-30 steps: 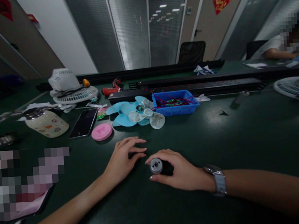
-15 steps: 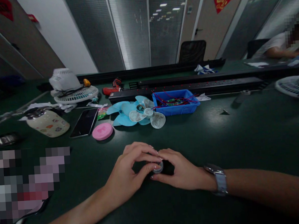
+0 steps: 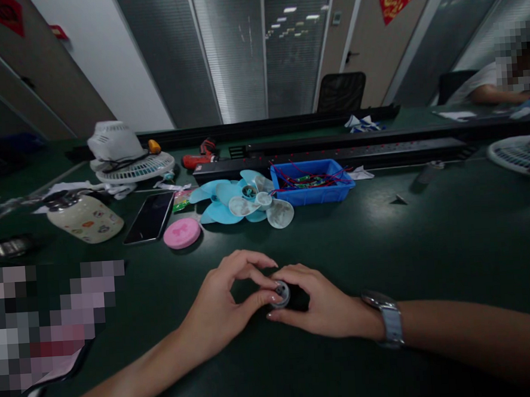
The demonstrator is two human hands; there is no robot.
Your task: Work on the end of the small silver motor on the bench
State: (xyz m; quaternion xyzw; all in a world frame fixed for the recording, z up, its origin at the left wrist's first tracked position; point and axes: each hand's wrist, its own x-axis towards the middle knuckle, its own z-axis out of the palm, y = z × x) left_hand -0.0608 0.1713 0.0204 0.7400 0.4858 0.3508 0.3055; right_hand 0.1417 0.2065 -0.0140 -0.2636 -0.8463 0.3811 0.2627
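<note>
A small round grey part [image 3: 281, 294] with a pale rim and a dark spot on top sits between my two hands just above the dark green table. I cannot make out its exact kind. My right hand [image 3: 318, 297], with a watch [image 3: 386, 317] at the wrist, grips it from the right between thumb and forefinger. From the left, my left hand [image 3: 235, 296] pinches at its upper face with thumb and a fingertip, while the forefinger is lifted clear. The part's lower side is hidden.
Beyond my hands lie a pink round case [image 3: 181, 233], blue fan blades [image 3: 222, 201], a phone [image 3: 149, 219] and a blue bin [image 3: 314, 194] of wired boards. A cream bottle [image 3: 86, 218] lies at left. Another person [image 3: 492, 89] sits far right.
My left forefinger has lifted away from the round part, and more of its top face shows. My right hand has kept its place around it.
</note>
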